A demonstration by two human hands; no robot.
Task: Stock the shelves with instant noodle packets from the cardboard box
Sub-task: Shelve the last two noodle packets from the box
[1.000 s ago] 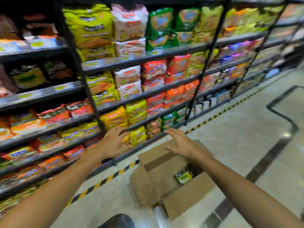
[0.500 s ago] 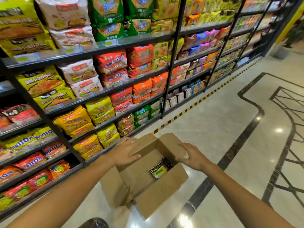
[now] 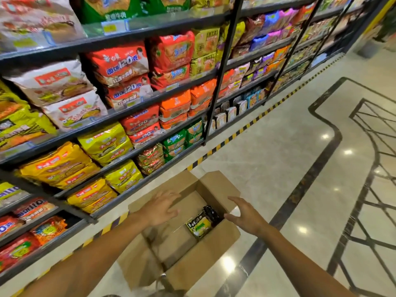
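We observe an open brown cardboard box [image 3: 182, 249] standing on the glossy beige stone floor [image 3: 267, 159], just beside the foot of the dark metal shelving [image 3: 137, 33]. Its four flaps are folded outward. Inside, against the right-hand wall of the box, lies a single black-and-yellow instant noodle packet [image 3: 200, 225]; the remainder of the box floor shows bare cardboard.

We note the left hand [image 3: 160, 209] over the left part of the box opening, fingers straight and slightly spread, holding nothing. It appears in front of the far-left flap; we cannot tell whether it touches the cardboard. The right hand [image 3: 246, 216] hovers at the right rim of the box, fingers extended and parted, thumb turned toward the packet, holding nothing. The packet lies between the two hands, nearer the right one, and neither hand touches it.

The shelving carries rows of multi-pack noodle bags: yellow packs [image 3: 57, 166] on the lower tiers nearest the box, red packs [image 3: 120, 65] and orange packs [image 3: 175, 108] above them, and white packs [image 3: 51, 82] to the upper left. A yellow-and-black hazard stripe [image 3: 233, 137] runs along the floor at the base of the shelving.
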